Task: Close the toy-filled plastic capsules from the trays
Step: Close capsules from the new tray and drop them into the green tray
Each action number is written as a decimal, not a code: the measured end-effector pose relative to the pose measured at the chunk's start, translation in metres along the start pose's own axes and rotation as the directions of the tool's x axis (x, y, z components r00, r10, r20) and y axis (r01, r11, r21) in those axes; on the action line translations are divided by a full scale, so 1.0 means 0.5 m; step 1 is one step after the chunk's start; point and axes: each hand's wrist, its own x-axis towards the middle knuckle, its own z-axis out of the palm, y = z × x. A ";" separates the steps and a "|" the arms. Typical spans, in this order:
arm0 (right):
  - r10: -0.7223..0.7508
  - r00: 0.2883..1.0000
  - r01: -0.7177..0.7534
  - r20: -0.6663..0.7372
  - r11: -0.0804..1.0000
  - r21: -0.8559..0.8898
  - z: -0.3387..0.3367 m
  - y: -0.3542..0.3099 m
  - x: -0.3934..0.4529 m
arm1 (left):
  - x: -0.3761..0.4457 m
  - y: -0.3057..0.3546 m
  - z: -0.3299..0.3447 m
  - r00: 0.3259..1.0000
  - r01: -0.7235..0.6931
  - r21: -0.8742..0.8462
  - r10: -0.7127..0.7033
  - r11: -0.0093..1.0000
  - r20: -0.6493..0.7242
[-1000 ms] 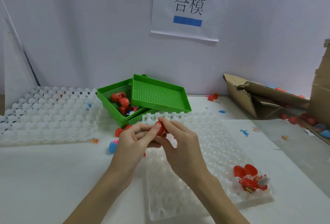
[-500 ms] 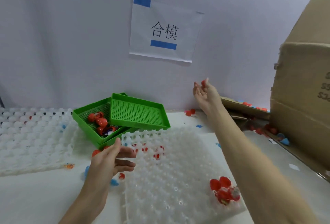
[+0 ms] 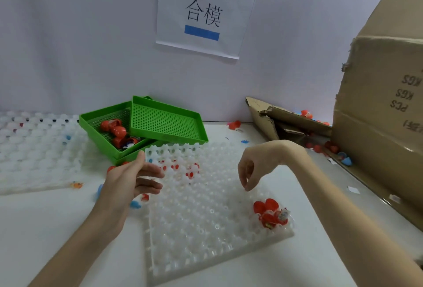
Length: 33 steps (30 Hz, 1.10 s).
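open red capsules (image 3: 271, 213) lower right, we see them in white tray (image 3: 206, 229) corner | white tray: frame centre, flat | more red capsules (image 3: 116, 130) left of centre, green tray (image 3: 96, 126)

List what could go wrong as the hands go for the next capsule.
1. The open red capsules sit at the white tray's near right corner; a careless grab by the right hand may spill the toys.
2. The upper green tray rests tilted across the lower one; a bump from the left hand could shift it.
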 end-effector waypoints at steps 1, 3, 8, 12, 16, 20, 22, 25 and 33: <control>0.040 0.999 -0.039 0.012 0.999 -0.037 0.011 0.005 -0.004 | 0.000 0.000 0.000 1.000 0.001 0.002 -0.001 1.000 0.003; 0.100 0.995 -0.098 0.028 0.992 -0.085 0.033 0.015 -0.010 | -0.001 -0.001 0.001 1.000 0.005 0.008 -0.005 1.000 0.008; 0.129 0.989 -0.137 -0.065 0.983 -0.126 0.068 0.022 -0.019 | 0.000 -0.003 0.002 1.000 0.014 0.021 -0.014 1.000 0.023; 0.120 0.990 -0.130 -0.069 0.980 -0.154 0.039 0.001 -0.033 | -0.001 -0.006 0.000 0.999 0.018 0.056 -0.021 0.998 0.049; 0.037 0.988 -0.050 -0.152 0.995 -0.087 -0.007 -0.038 -0.045 | -0.012 -0.012 0.009 0.983 -0.120 0.198 0.089 0.973 0.161; -0.047 0.947 0.062 -0.319 0.997 0.038 0.005 -0.094 -0.008 | -0.038 -0.027 0.034 0.895 -0.260 0.326 0.100 0.909 0.434; -0.055 0.920 0.116 -0.388 0.984 0.134 0.033 -0.119 0.023 | -0.047 -0.040 0.046 0.877 -0.291 0.322 0.116 0.901 0.466; -0.032 0.897 0.195 -0.440 0.924 0.330 0.078 -0.147 0.060 | -0.044 -0.043 0.053 0.912 -0.329 0.332 0.205 0.884 0.355; 0.082 0.745 0.593 -0.662 0.371 0.714 0.160 -0.169 0.077 | -0.021 -0.027 0.027 0.948 -0.318 0.332 0.287 0.888 0.141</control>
